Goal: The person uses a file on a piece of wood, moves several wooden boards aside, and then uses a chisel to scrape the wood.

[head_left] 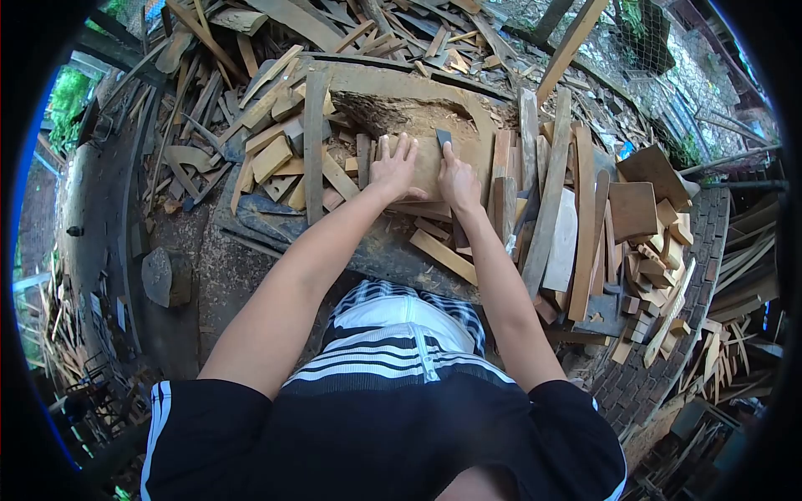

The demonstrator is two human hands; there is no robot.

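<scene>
My left hand (393,167) rests flat, fingers spread, on a pale wooden block (426,163) that lies on a dark work surface (393,259). My right hand (458,179) is closed around a small dark tool (443,136) whose tip stands on the block's far edge. Behind the block sits a large hollowed wood piece (401,104) with a curved rim. Both arms reach forward from my body, which wears black shorts and a striped top.
Offcuts and planks (555,209) are piled to the right and left of the block. A heap of scrap wood (276,50) fills the back. Square wooden boards (632,209) lie at the right. A brick edge (710,234) curves along the right side.
</scene>
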